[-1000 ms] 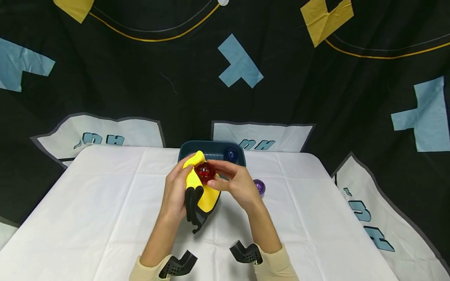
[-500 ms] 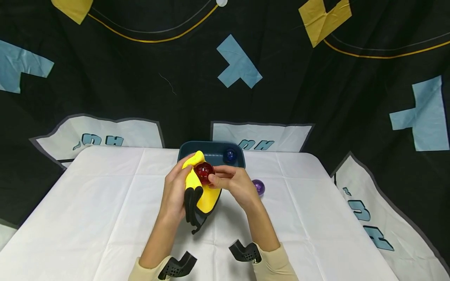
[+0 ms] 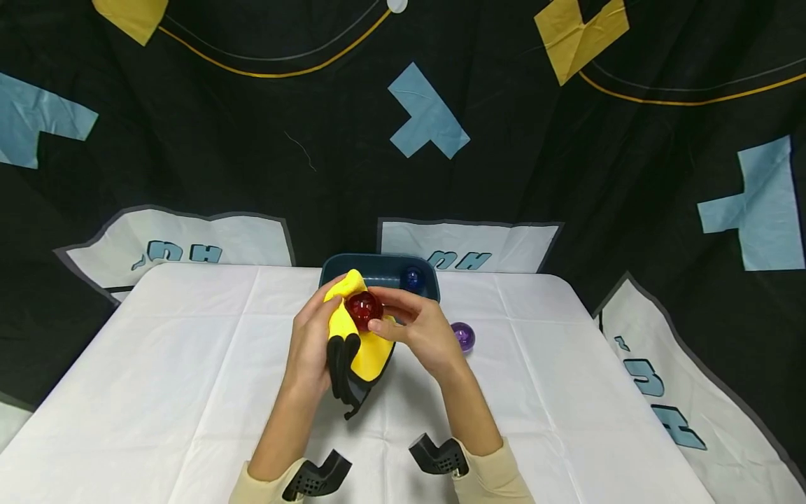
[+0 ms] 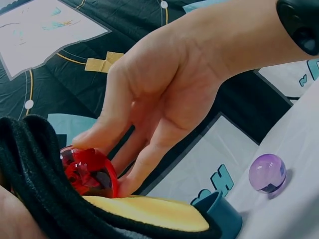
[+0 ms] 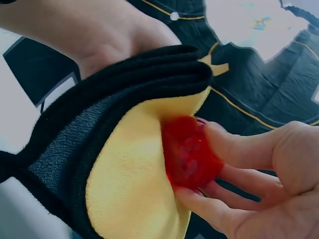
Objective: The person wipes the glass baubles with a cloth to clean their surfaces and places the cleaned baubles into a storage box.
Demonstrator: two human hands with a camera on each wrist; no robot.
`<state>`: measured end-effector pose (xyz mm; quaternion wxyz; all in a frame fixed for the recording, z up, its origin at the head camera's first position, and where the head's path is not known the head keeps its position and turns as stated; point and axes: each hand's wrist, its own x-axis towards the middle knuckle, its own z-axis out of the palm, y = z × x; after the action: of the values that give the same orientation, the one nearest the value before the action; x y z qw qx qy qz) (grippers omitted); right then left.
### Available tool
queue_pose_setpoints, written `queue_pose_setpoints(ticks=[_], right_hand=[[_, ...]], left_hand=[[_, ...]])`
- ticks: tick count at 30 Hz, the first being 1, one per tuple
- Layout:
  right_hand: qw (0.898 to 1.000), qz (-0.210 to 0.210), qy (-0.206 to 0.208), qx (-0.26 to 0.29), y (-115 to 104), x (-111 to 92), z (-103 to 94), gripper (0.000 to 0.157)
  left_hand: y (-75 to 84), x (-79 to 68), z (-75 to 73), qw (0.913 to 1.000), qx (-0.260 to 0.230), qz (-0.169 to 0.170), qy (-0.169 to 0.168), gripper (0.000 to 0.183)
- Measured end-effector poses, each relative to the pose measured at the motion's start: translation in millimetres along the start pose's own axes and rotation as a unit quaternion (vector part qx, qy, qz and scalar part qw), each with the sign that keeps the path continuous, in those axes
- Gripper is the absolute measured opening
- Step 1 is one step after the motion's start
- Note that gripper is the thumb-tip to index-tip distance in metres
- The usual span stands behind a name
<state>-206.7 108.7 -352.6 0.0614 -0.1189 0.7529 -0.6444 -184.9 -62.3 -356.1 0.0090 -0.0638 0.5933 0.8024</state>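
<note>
My left hand point(image 3: 308, 350) grips a folded yellow cloth with dark grey backing and black edging point(image 3: 373, 355), which hangs down over the table. A clear red ball point(image 3: 363, 309) sits against the yellow face of the cloth. From the other side my right hand point(image 3: 429, 334) pinches this ball between thumb and fingertips. In the right wrist view the red ball point(image 5: 192, 152) presses into a fold of the yellow side, with the thumb above it and fingers below. The left wrist view shows the black folded edges point(image 4: 37, 159) hiding part of the ball.
Behind the hands, at the table's far edge, stands a dark blue bin point(image 3: 378, 262) with a clear blue ball point(image 3: 412, 279) in it. A clear purple ball point(image 3: 463, 337) lies on the white tablecloth point(image 3: 541, 392) right of the right hand. A black curtain point(image 3: 315, 161) hangs behind.
The right fingers drew back slightly on the red ball, then reached farther round it again. The ball and cloth have shifted a little to the left.
</note>
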Motion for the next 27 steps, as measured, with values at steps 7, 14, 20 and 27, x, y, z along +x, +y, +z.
queue_pose_setpoints(ticks=[7,14,20,27], right_hand=[[1.0,0.023,-0.005,0.0,5.2,3.1,-5.7,0.049],[0.998,0.059,0.002,0.01,8.3,6.0,-6.1,0.042],[0.999,0.018,0.029,0.006,3.3,2.7,1.5,0.043],[1.0,-0.005,-0.009,0.002,-0.1,-0.9,0.3,0.051]], left_hand=[[-2.1,-1.0,1.6,0.9998,0.015,0.009,-0.003,0.037],[-2.7,-1.3,2.9,0.9996,0.026,0.014,-0.001,0.037],[-2.4,-0.3,1.0,0.9998,0.019,0.008,-0.001,0.038],[-2.5,-0.9,-1.3,1.0,0.007,0.007,0.0,0.037]])
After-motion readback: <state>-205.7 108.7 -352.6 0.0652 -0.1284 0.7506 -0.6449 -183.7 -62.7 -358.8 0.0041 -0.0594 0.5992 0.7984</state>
